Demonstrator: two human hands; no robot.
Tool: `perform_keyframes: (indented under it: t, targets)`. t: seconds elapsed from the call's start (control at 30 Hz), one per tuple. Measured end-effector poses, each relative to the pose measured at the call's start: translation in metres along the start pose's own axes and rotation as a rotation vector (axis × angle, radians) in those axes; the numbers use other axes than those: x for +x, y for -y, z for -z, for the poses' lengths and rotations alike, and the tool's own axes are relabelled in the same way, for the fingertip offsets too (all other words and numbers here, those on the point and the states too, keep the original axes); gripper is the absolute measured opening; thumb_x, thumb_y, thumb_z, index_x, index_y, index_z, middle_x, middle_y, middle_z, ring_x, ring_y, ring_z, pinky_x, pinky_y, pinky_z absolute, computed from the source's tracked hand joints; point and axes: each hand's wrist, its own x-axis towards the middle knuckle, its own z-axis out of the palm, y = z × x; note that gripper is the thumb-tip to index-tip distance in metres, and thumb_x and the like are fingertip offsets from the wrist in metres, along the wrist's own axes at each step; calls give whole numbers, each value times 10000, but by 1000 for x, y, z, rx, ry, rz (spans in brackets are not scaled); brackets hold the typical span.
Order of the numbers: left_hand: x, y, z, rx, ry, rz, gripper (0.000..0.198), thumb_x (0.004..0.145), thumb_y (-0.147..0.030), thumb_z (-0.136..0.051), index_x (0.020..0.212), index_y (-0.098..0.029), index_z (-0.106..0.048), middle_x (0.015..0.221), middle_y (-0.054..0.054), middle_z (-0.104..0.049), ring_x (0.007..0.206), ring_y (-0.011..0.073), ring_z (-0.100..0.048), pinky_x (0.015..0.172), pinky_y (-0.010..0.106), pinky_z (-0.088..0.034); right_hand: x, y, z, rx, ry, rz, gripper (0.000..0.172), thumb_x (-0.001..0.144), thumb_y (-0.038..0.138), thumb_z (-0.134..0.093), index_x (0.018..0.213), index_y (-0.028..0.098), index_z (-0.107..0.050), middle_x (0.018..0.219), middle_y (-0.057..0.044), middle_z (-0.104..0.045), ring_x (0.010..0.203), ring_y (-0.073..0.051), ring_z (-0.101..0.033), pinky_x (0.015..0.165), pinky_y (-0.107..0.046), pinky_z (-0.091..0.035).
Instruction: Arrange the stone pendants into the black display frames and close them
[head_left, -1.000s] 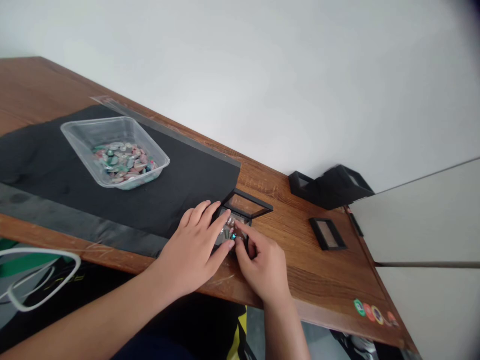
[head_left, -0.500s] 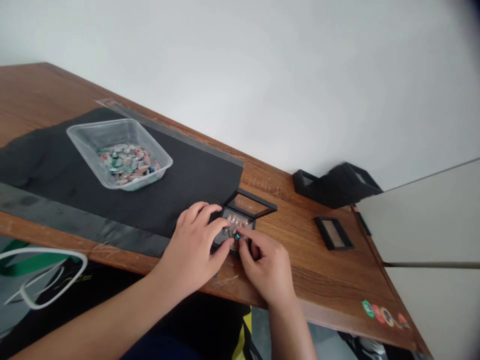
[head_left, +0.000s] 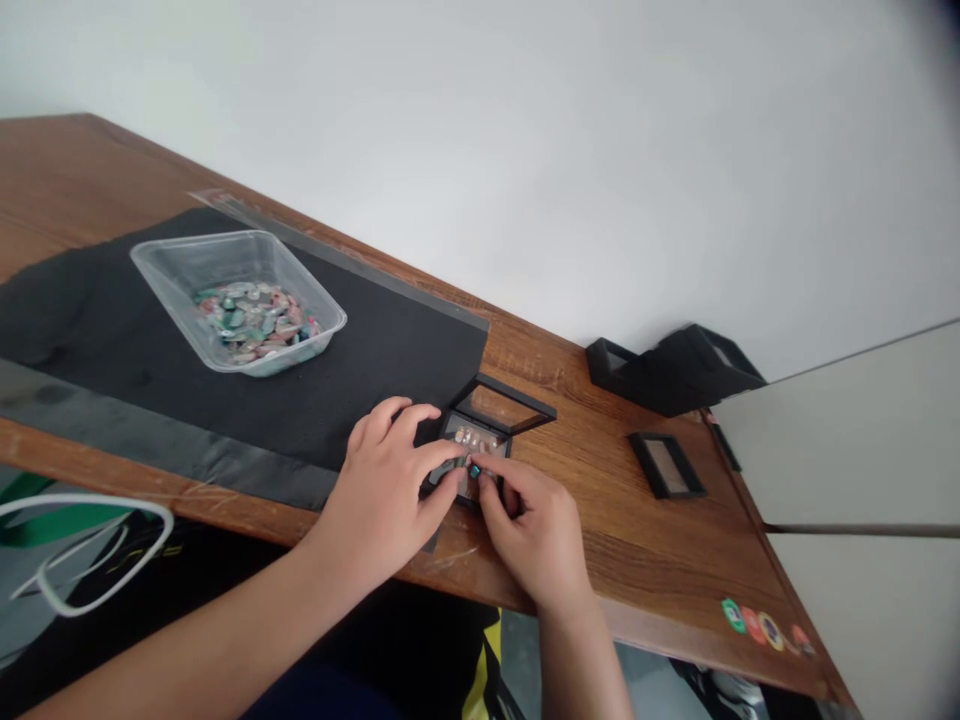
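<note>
A small black case stands open near the table's front edge, its clear-windowed lid raised at the back. Several small shiny pieces lie inside. My left hand reaches over the case's left side, thumb and index finger brought near each other at the pieces; what lies between them is too small to tell. From the right, my right hand has its thumb and index finger pinched at a tiny teal piece. Fingers hide part of the case.
A clear plastic tub of mixed coloured pieces sits on a black mat at left. Black cases are stacked by the wall, another lies nearer. Round stickers mark the right front edge; a white cable hangs lower left.
The fingers of my left hand have shifted slightly over the case. My right hand stays in nearly the same place.
</note>
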Motion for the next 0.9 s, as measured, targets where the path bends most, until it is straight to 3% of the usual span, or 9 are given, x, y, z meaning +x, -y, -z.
perform_keyframes:
  t: [0.3, 0.53, 0.9]
  targets:
    - [-1, 0, -1, 34, -35, -17, 210, 935, -293, -634, 1059, -331, -800, 1369, 74, -629, 1308, 382, -470, 1020, 603, -448, 1, 0, 1, -6, 3, -8, 264, 925, 255, -588, 1118, 278, -767, 625, 50, -585, 529, -105, -498, 576, -225, -375]
    - [0, 4, 0, -26, -98, -12, 182, 915, -240, -638, 1041, -237, -769, 1272, 80, -673, 1230, 339, -516, 1026, 562, -463, 0, -2, 1, -2, 12, -13, 240, 921, 275, -596, 1114, 270, -738, 569, 78, -480, 498, -103, -474, 552, -230, -345]
    - [-2, 7, 7, -80, -66, 20, 125, 870, -213, -625, 907, -230, -743, 1241, 68, -691, 1185, 329, -521, 1029, 567, -449, 0, -4, -1, 47, -15, -67, 198, 917, 289, -599, 1073, 265, -719, 563, 86, -437, 500, -106, -473, 554, -233, -344]
